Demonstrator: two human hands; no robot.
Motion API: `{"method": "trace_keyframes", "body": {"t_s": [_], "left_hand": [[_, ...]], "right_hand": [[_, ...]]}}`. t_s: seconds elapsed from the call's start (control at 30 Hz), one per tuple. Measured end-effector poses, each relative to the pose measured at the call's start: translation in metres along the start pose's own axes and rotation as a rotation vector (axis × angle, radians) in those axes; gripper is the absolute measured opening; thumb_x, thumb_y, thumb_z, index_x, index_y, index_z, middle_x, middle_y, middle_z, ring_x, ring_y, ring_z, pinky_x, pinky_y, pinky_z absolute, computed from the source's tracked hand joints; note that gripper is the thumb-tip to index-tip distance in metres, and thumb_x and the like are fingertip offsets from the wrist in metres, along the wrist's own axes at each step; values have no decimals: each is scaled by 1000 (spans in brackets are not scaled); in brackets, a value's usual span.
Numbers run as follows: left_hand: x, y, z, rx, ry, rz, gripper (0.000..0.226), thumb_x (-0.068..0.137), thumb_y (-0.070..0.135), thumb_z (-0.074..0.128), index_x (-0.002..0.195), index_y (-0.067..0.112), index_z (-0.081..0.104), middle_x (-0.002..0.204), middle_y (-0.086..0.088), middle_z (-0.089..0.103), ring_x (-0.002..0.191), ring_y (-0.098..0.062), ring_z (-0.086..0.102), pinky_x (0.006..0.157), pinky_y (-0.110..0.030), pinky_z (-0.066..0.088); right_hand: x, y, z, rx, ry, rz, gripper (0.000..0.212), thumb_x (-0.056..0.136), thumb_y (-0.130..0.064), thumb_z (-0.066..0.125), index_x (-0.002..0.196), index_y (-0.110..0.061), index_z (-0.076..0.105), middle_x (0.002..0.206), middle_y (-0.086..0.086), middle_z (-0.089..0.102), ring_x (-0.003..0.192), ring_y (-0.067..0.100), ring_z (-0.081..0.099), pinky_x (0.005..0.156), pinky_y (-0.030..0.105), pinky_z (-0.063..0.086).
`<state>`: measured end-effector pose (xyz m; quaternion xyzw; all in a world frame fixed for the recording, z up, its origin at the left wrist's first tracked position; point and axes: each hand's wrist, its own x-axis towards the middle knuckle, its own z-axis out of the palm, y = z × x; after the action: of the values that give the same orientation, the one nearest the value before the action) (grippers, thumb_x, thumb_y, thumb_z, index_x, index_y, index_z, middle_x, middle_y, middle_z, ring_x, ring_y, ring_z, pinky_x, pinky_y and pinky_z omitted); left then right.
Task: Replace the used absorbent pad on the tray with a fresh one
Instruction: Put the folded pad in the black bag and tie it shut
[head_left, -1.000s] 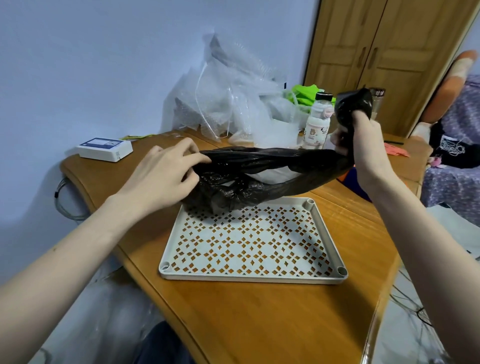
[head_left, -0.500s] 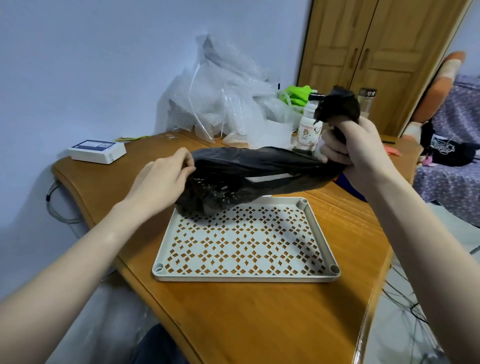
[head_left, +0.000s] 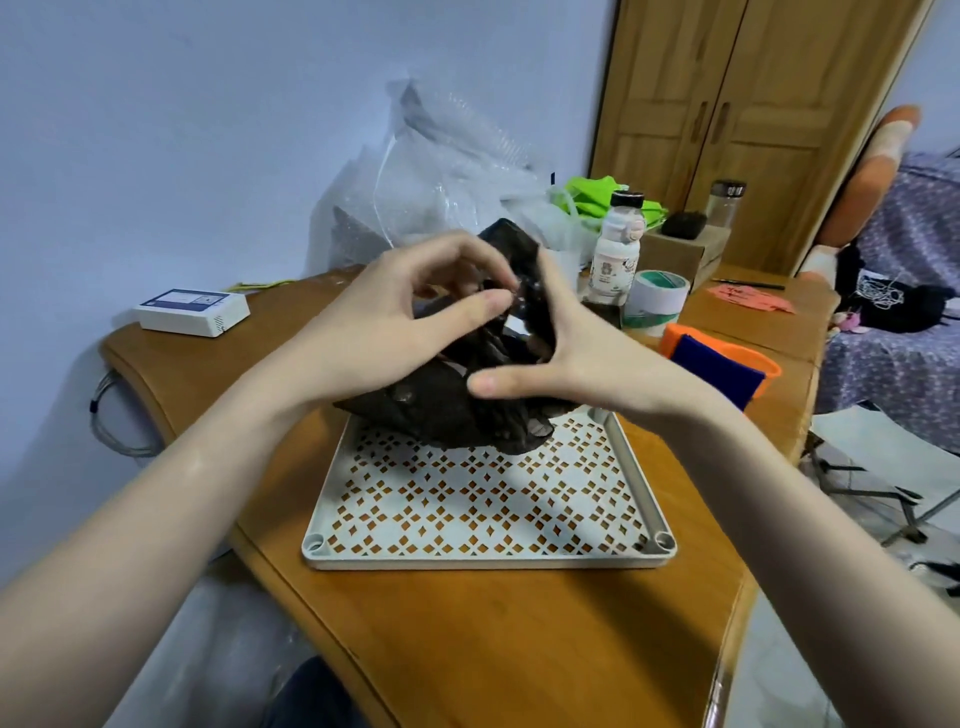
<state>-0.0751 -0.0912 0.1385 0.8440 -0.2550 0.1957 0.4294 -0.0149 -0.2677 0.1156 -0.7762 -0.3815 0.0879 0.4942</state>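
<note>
Crumpled black bag (head_left: 457, 410) held above the far edge of white tray (head_left: 631, 473), pinched by left hand (head_left: 395, 317); gripped by right hand (head_left: 576, 353); wooden table (head_left: 519, 639) underneath

1. One white perforated tray (head_left: 631, 470).
2. One crumpled black plastic bag (head_left: 447, 410).
3. Two bare hands: left hand (head_left: 384, 322), right hand (head_left: 582, 353).
4. One wooden table (head_left: 519, 639).
5. One small white box device (head_left: 192, 310).
6. One white bottle with a black cap (head_left: 618, 254).
7. One roll of tape (head_left: 657, 301).
8. One clear jar with a dark lid (head_left: 726, 202).
9. One cardboard box (head_left: 685, 254).
10. One heap of clear plastic wrapping (head_left: 441, 176).
</note>
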Motion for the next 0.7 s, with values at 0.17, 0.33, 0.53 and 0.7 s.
{"method": "trace_keyframes", "body": {"t_s": [0.17, 0.33, 0.53, 0.7], "left_hand": [[5, 18, 14, -111, -123, 21, 12, 92, 30, 54, 103, 29, 58, 88, 0, 66, 89, -3, 62, 83, -14, 44], [6, 12, 18, 90, 41, 143, 26, 97, 19, 41, 121, 29, 47, 102, 6, 62, 104, -7, 58, 95, -25, 42], [3, -6, 16, -6, 148, -63, 55, 89, 23, 43, 141, 27, 26, 143, 4, 35, 135, -2, 32, 111, -19, 26], [-4, -11, 21, -105, -67, -213, 81, 78, 48, 67, 141, 28, 22, 121, 26, 50, 109, 21, 49, 88, -2, 39]], "right_hand": [[-6, -15, 24, -54, 18, -198, 41, 78, -9, 75, 101, -32, 51, 107, -12, 58, 97, -16, 55, 86, 5, 43], [-4, -12, 31, 50, 153, -213, 13, 95, -14, 53, 106, -20, 55, 100, -12, 63, 94, -13, 59, 81, 6, 45], [-11, -16, 27, 355, 161, -26, 22, 99, -35, 41, 90, -29, 61, 68, -12, 67, 63, 5, 66, 60, 18, 55], [-10, -18, 21, 471, 149, 143, 60, 96, -51, 35, 96, 4, 61, 50, 16, 60, 45, 31, 60, 47, 33, 55]]}}
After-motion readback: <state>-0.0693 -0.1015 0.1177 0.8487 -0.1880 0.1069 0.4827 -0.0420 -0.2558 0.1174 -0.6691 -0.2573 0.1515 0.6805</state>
